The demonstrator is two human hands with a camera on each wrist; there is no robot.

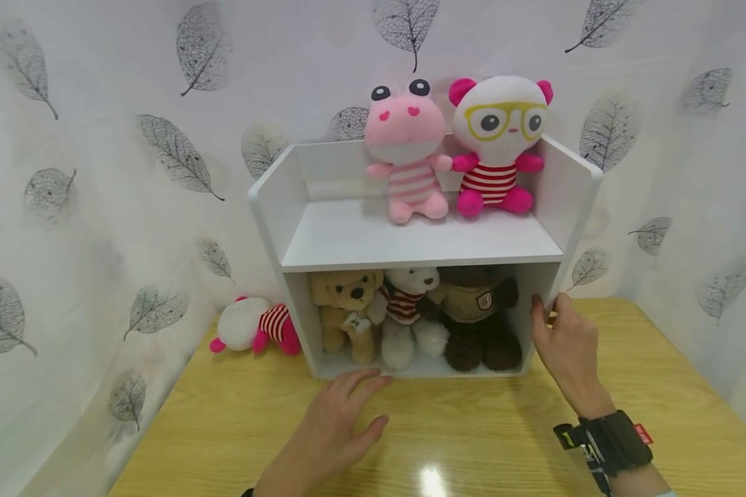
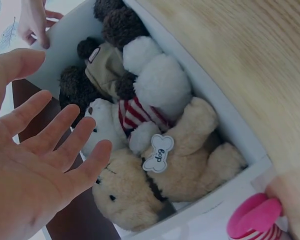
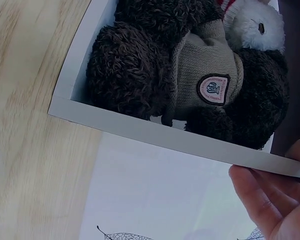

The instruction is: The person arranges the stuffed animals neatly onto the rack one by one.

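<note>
My right hand [image 1: 566,342] grips the right side panel of a white two-tier shelf [image 1: 410,238], thumb inside and fingers outside, as the right wrist view also shows. With fingers spread and nothing in it, my left hand [image 1: 332,431] is held out in front of the shelf's lower edge. Three plush toys sit in the lower compartment: a tan dog [image 2: 185,160] with a bone-shaped tag, a white bear [image 1: 407,314] in a striped shirt, and a dark brown bear [image 3: 140,65] in a beige sweater. On the upper tier sit a pink plush hippo [image 1: 410,152] and a panda [image 1: 500,145] with yellow glasses.
Another pink-and-white plush panda [image 1: 249,324] lies on its side on the wooden table [image 1: 447,428], left of the shelf. Behind everything hangs a white curtain [image 1: 99,138] printed with dark leaves. A black strap device [image 1: 618,442] is around the right wrist.
</note>
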